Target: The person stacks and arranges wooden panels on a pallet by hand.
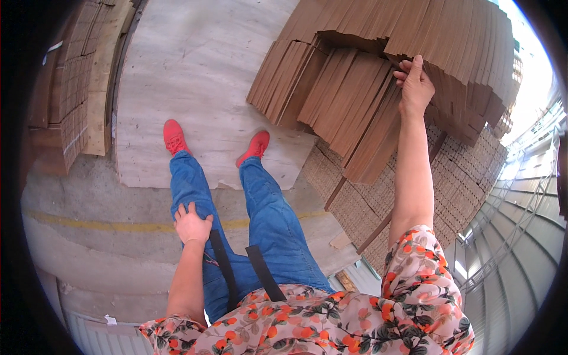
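My right arm reaches forward to a large pile of brown cardboard sheets packed in rows. My right hand is closed at the near edge of the upper row, its thumb up and its fingers curled around the cardboard edge. Below that edge, a lower row of cardboard sheets leans at a slant, partly shaded by the overhang. My left hand lies on my left thigh over the blue jeans, fingers spread and holding nothing. Two black straps hang from my waist.
Beneath the cardboard pile, blocks with a dense ribbed pattern are stacked. A pale board covers the floor under my red shoes. Bundled brown stacks and timber stand at the left. A yellow line crosses the concrete; a metal wall rises right.
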Tool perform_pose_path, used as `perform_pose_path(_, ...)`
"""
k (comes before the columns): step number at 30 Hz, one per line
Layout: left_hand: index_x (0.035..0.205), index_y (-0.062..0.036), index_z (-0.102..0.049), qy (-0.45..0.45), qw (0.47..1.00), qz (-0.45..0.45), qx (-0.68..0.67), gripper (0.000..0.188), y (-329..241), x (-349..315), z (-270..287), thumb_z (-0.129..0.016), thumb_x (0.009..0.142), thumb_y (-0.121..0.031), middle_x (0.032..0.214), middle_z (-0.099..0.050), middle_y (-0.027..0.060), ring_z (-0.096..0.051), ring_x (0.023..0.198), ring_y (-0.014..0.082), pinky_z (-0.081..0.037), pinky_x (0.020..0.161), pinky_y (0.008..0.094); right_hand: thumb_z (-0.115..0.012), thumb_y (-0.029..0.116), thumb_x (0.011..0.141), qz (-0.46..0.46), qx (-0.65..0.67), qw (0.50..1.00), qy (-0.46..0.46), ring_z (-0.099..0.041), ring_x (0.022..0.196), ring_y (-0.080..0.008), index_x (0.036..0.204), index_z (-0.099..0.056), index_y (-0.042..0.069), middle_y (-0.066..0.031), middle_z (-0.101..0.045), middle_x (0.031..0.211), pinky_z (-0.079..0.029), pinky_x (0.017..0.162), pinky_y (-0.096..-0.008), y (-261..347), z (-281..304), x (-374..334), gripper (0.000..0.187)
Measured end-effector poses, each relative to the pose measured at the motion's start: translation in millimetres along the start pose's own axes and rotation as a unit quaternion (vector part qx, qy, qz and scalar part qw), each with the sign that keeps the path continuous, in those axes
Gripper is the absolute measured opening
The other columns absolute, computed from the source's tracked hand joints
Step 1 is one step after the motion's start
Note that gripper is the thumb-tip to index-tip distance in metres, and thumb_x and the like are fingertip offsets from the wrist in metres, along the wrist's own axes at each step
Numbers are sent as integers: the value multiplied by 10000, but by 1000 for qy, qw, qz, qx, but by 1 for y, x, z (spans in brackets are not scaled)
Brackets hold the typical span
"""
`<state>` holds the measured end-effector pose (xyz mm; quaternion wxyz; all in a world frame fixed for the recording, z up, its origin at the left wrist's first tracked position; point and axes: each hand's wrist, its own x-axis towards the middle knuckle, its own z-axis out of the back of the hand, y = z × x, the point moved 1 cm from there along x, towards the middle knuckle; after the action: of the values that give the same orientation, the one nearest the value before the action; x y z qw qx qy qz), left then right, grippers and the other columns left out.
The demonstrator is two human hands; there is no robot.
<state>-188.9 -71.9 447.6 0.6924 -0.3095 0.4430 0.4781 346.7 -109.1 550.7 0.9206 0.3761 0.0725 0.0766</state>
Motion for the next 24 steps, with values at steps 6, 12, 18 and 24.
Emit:
perform_pose_path(6,1173,-96,-539,3,1000,2,1,624,-1,0,0,-723,647,-377,1315,-425,168,-420,1173,333,-380,943,449,-594,458,849,19,18,1000,-16,-604,593,-130,840,-647,-55,-107,-652,777,-437,502,-223,10,8,0,515)
perform_pose_path(12,1173,-96,-539,-3,1000,2,0,626,-2,-1,-1,-723,644,-375,1312,-428,167,-422,1169,333,-380,942,445,-601,450,848,19,12,1000,-8,-601,582,-130,832,-647,-55,-108,-650,768,-431,495,-222,12,10,1,508)
perform_pose_path(18,1181,-97,-534,3,1000,5,6,627,-4,-2,-1,-718,648,-370,1316,-422,164,-416,1175,328,-378,945,440,-597,449,850,32,23,999,-11,-600,581,-128,819,-648,-45,-98,-647,756,-425,490,-219,16,15,-3,498)
perform_pose_path(24,1189,-96,-529,8,1000,6,11,628,-6,-3,0,-709,656,-374,1319,-420,161,-412,1180,329,-377,949,433,-595,446,853,40,41,998,-12,-600,575,-125,804,-650,-36,-89,-646,754,-426,494,-217,22,21,-3,488)
